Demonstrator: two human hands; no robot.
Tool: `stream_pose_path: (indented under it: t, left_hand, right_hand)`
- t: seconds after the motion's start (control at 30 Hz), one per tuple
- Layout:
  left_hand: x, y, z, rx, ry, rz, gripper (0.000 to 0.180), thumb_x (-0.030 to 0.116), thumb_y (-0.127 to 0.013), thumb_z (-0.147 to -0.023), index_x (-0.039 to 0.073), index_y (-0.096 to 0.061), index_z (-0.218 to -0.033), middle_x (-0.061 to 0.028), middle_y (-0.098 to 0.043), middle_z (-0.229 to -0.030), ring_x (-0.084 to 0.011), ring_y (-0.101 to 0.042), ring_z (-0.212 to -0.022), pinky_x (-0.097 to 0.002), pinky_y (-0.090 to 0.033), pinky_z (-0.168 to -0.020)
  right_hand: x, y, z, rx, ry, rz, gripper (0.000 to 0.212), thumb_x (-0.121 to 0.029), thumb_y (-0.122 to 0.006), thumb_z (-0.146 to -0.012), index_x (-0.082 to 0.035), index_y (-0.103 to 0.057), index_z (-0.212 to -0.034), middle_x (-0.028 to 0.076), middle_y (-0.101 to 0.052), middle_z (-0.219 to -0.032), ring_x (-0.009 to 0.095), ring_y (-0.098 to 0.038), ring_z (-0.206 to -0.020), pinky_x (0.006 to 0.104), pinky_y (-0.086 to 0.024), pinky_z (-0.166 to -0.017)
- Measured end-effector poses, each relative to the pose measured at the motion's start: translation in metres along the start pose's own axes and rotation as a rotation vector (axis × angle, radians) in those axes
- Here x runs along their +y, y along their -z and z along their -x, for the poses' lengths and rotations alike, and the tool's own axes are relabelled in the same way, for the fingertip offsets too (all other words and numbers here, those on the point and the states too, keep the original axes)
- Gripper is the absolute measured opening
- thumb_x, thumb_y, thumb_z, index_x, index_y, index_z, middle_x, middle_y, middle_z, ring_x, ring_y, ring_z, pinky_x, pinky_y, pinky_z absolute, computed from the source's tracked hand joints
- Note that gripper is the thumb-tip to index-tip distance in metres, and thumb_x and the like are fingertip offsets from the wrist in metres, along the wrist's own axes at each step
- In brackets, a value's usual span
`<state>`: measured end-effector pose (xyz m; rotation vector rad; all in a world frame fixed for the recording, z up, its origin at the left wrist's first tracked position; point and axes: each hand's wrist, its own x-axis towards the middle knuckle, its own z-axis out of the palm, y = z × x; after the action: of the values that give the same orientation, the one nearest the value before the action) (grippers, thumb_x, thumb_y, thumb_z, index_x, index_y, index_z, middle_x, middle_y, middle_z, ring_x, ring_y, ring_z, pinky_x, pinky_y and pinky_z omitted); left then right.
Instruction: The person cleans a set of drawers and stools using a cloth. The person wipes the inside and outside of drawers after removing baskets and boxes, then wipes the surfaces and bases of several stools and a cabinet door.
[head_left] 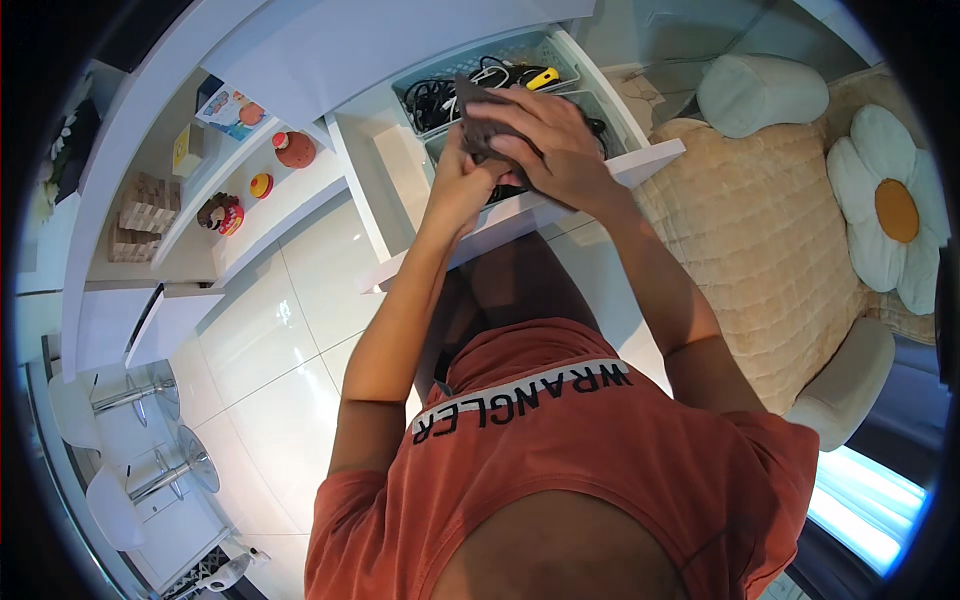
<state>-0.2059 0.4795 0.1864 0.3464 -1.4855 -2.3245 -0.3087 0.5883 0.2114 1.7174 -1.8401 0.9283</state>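
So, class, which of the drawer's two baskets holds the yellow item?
The far basket, deeper in the drawer; the yellow item lies among its black cables. The partly hidden near basket shows no yellow.

White flower-shaped cushion (896, 210) is resting on beige quilted upholstery (750, 240)
Brown wooden blocks (150, 203) are standing near a yellow, seemingly cardboard box (187, 151).

A home's living area, judging by its furnishings: a daisy-shaped cushion (897, 211) rests on a wide seat (745, 270) with a cream quilted cover, near white shelves (285, 228) displaying 3 small ornaments (294, 150) and stacked wooden blocks (150, 205). An open drawer (385, 175) stores baskets of tangled cables (430, 103). At left, 2 white bar stools (115, 508) stand near glossy pale floor tiles (300, 400).
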Motion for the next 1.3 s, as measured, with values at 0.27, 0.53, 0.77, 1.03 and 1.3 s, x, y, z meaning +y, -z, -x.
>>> stream_pose_path:
  t: [0.27, 0.53, 0.77, 1.03, 1.3]
  left_hand:
    - [0.019, 0.032, 0.037, 0.084, -0.107, -0.267, 0.066, -0.002, -0.061, -0.079, -0.004, -0.021, -0.132, -0.0146, -0.051, -0.108, -0.0164, -0.057, -0.089, -0.0248, -0.050, -0.072]
    - [0.032, 0.054, 0.060, 0.210, -0.168, -0.292, 0.075, -0.002, -0.065, -0.077, 0.000, -0.021, -0.138, -0.0120, -0.047, -0.120, -0.0210, -0.051, -0.106, -0.0299, -0.043, -0.089]
    - [0.035, 0.037, 0.060, 0.189, -0.338, -0.595, 0.084, -0.006, -0.068, -0.069, 0.003, -0.023, -0.139, -0.0123, -0.048, -0.117, -0.0204, -0.052, -0.102, -0.0299, -0.043, -0.087]
    - [0.028, 0.050, 0.060, 0.312, -0.320, -0.376, 0.060, -0.005, -0.066, -0.068, 0.007, -0.045, -0.123, -0.0080, -0.056, -0.097, -0.0135, -0.056, -0.084, -0.0306, -0.048, -0.072]
    - [0.022, 0.011, 0.036, 0.403, -0.236, 0.173, 0.032, 0.028, -0.055, -0.091, 0.007, -0.047, -0.114, -0.0010, -0.055, -0.093, -0.0096, -0.054, -0.078, -0.0238, -0.045, -0.067]
  right_hand:
    - [0.001, -0.031, -0.032, -0.108, -0.408, -0.474, 0.035, -0.031, -0.052, -0.090, 0.001, -0.056, -0.104, 0.017, -0.060, -0.091, 0.033, -0.057, -0.084, 0.0350, -0.045, -0.075]
    - [0.020, -0.012, -0.020, 0.215, -1.029, -1.649, 0.036, -0.030, -0.053, -0.091, -0.005, -0.054, -0.117, 0.007, -0.061, -0.106, 0.013, -0.059, -0.093, 0.0251, -0.047, -0.082]
    - [-0.012, -0.032, -0.025, -0.032, -0.837, -0.867, 0.038, -0.035, -0.059, -0.085, -0.003, -0.060, -0.105, 0.007, -0.066, -0.089, 0.013, -0.061, -0.077, 0.0241, -0.048, -0.071]
    - [0.006, -0.021, -0.042, 0.171, -1.195, -1.469, 0.047, -0.046, -0.054, -0.087, -0.004, -0.061, -0.106, 0.007, -0.065, -0.092, 0.020, -0.063, -0.077, 0.0304, -0.050, -0.071]
    - [-0.073, -0.076, -0.013, 0.309, -0.978, -1.063, 0.049, -0.037, -0.048, -0.093, -0.003, -0.044, -0.128, 0.009, -0.058, -0.118, 0.016, -0.054, -0.106, 0.0300, -0.041, -0.091]
